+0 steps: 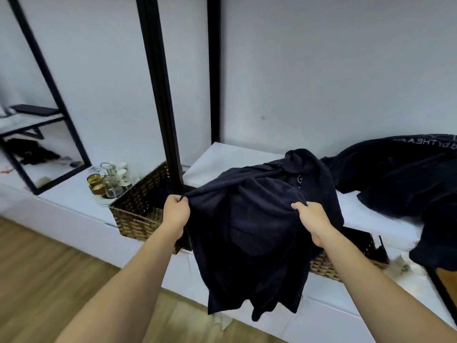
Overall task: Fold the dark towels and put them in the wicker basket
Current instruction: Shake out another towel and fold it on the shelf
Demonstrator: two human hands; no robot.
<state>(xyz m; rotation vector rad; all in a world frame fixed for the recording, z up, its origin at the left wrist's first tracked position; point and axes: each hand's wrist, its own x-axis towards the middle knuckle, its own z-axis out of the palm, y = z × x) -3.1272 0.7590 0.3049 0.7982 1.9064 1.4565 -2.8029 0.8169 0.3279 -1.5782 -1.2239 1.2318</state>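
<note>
A dark navy towel (257, 233) hangs crumpled in front of me, its upper part still lying on the white shelf (222, 157). My left hand (176, 211) pinches its left edge in a fist. My right hand (312, 220) grips a bunch of the cloth on the right. Behind the towel stands the wicker basket (141, 206); the towel hides its middle, and its right end (326, 266) shows below my right forearm. More dark towels (400, 177), one with white lettering, lie heaped on the shelf at the right.
Glass jars and cups (108, 181) stand on a plate left of the basket. Black metal posts (160, 95) rise from the shelf behind it. A black-framed mirror (47, 134) leans at the far left. Wooden floor (49, 280) lies below the white ledge.
</note>
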